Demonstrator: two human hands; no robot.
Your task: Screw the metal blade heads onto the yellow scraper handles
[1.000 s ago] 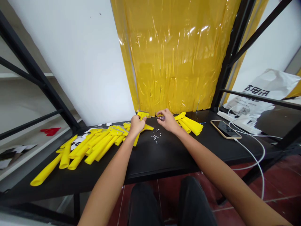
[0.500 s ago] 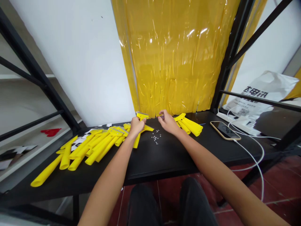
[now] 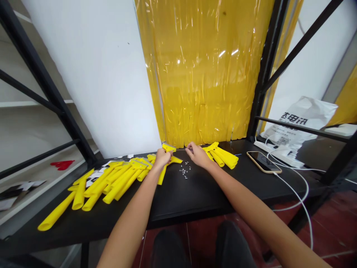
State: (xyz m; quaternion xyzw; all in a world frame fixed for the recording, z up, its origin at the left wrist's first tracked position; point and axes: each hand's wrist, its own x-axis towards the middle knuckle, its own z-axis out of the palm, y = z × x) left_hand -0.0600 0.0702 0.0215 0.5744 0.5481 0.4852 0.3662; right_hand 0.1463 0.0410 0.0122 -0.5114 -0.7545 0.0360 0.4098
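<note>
My left hand (image 3: pixel 161 158) is closed around a yellow scraper (image 3: pixel 168 147), whose head with a metal edge sticks out above the fingers. My right hand (image 3: pixel 196 154) is closed on a screwdriver (image 3: pixel 181 149); its thin shaft points left toward the scraper head, and the fingers mostly cover its handle. Whether the tip touches a screw is too small to tell. On the black shelf between the hands lie several small screws (image 3: pixel 183 171). A pile of yellow scrapers (image 3: pixel 122 178) spreads out at the left. A smaller group of yellow scrapers (image 3: pixel 223 155) lies just beyond my right hand.
At the right, a phone (image 3: pixel 263 162) lies on the shelf (image 3: pixel 195 197) with a white cable (image 3: pixel 302 201) running off the edge. Behind it stand a white plastic bag (image 3: pixel 302 119) and black frame bars. A yellow strip curtain (image 3: pixel 206 82) and a white panel (image 3: pixel 103 74) close off the back.
The view has tilted slightly, so everything sits a little lower in it. Both hands keep their grips, and the screwdriver still points at the scraper head.
</note>
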